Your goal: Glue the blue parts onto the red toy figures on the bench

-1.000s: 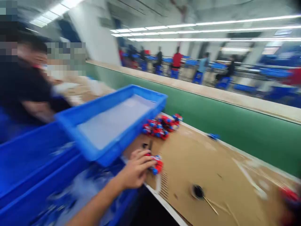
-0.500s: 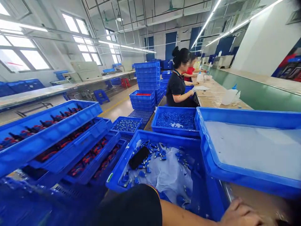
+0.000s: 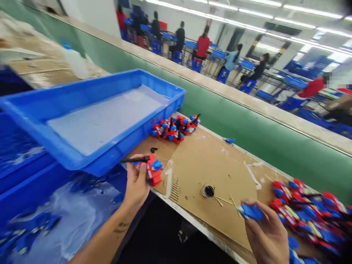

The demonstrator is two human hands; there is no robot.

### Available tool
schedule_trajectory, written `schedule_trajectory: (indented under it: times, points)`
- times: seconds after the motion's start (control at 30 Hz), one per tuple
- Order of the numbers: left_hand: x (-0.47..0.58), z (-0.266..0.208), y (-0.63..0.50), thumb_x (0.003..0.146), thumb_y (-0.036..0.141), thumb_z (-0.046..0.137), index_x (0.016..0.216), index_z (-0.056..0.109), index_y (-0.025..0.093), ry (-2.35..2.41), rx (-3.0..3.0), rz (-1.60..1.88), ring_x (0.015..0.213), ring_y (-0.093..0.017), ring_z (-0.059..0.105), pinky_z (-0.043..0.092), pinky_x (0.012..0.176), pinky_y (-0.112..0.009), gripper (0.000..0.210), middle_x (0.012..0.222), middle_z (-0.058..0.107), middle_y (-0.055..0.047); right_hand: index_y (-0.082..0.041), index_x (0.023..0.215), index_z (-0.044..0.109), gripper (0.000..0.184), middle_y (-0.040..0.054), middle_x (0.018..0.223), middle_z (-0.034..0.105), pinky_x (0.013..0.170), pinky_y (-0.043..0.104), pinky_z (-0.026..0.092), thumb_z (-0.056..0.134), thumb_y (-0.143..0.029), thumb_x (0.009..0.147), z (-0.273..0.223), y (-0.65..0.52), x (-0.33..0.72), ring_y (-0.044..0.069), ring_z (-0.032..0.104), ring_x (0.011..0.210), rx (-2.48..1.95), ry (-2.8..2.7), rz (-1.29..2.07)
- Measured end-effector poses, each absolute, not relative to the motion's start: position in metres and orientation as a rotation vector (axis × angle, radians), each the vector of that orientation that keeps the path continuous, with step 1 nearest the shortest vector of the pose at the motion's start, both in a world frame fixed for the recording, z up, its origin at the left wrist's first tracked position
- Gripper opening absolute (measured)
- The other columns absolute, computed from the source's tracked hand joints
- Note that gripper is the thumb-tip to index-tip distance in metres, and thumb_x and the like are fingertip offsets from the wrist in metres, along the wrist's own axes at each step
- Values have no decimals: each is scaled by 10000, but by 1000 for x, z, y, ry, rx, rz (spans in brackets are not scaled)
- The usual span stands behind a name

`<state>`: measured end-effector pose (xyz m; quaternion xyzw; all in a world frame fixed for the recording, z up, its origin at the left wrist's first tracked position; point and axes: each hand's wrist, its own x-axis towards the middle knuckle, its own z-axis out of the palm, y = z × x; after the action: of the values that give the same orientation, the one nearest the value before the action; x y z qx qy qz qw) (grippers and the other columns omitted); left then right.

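Left hand (image 3: 136,183) fingers pinch red toy (image 3: 153,171); right hand (image 3: 268,234) pinches blue part (image 3: 250,212). Both prob. light, stiff plastic; grip by edges.

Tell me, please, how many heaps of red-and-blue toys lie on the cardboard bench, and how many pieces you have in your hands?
Heaps of red-and-blue plastic toys: 2
Red-and-blue toy in left hand: 1
Small blue plastic part in right hand: 1
Total: 4

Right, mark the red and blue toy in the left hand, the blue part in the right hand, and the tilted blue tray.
red and blue toy (image 3: 152,171), head view, on its red body.
blue part (image 3: 251,211), head view, on its top face.
blue tray (image 3: 55,104), head view, on its far wall.
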<state>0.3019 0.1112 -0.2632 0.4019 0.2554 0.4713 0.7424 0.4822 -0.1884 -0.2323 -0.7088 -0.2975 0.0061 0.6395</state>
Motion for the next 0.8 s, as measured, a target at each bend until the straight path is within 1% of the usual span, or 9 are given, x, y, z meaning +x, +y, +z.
schedule_trajectory:
  times: [0.07, 0.13, 0.2, 0.27, 0.37, 0.47, 0.53, 0.67, 0.8]
  points:
    - [307, -254, 101, 777, 466, 814, 1145, 512, 355, 557, 695, 799, 791, -165, 659, 521, 556, -217, 489, 1028, 640, 10, -301, 1141, 674, 373, 36, 956, 725, 716, 269, 615, 821, -273, 799, -217, -179, 487, 188, 712, 868, -1685, -841, 41]
    - [312, -249, 90, 706, 456, 873, 1159, 536, 315, 544, 626, 660, 694, -142, 638, 504, 503, -200, 582, 973, 653, 3, -292, 1149, 683, 320, 46, 1013, 718, 771, 280, 605, 761, -215, 849, -199, -165, 495, 190, 703, 915, -1844, -1130, 77]
    - [318, -248, 81, 666, 425, 908, 1150, 567, 258, 528, 556, 570, 680, -129, 628, 527, 545, -208, 615, 917, 655, -3, -287, 1170, 688, 263, 63, 1104, 698, 813, 309, 592, 661, -206, 921, -184, -150, 502, 202, 689, 975, -1995, -1438, 116]
    - [322, -250, 74, 644, 404, 927, 1092, 598, 201, 517, 501, 493, 706, -128, 634, 531, 593, -200, 593, 864, 657, -15, -282, 1235, 659, 306, 74, 1147, 684, 817, 341, 585, 568, -185, 959, -176, -136, 506, 213, 680, 984, -2062, -1673, 169]
    - [324, -253, 66, 650, 401, 926, 1038, 603, 176, 507, 469, 415, 755, -140, 652, 527, 633, -198, 553, 873, 686, -46, -259, 1283, 622, 403, 83, 1129, 691, 801, 361, 584, 505, -115, 926, -177, -119, 509, 223, 674, 960, -2084, -1868, 266]
    - [323, -254, 61, 670, 409, 912, 1062, 568, 201, 497, 470, 352, 772, -162, 675, 523, 622, -216, 562, 913, 704, -53, -243, 1233, 649, 446, 82, 1107, 701, 797, 359, 581, 479, -57, 865, -181, -107, 513, 224, 673, 950, -2080, -1958, 342]
    - [322, -253, 59, 667, 400, 913, 1063, 535, 213, 495, 470, 307, 776, -185, 692, 524, 616, -235, 578, 927, 705, -52, -241, 1202, 666, 402, 77, 1087, 709, 795, 348, 574, 488, -72, 884, -181, -103, 517, 218, 677, 944, -2037, -1969, 353]
    - [321, -252, 59, 701, 350, 889, 1059, 483, 220, 475, 483, 261, 787, -205, 705, 523, 640, -255, 557, 972, 693, -55, -249, 1161, 682, 222, 48, 1049, 726, 785, 306, 561, 603, -226, 955, -180, -101, 527, 183, 694, 903, -1981, -1788, 345]
    - [322, -253, 58, 733, 337, 858, 1190, 481, 235, 465, 503, 236, 784, -194, 697, 509, 651, -249, 601, 956, 666, -34, -249, 1107, 710, 181, 33, 1008, 732, 771, 296, 554, 673, -259, 929, -187, -107, 534, 170, 692, 869, -1944, -1611, 415]
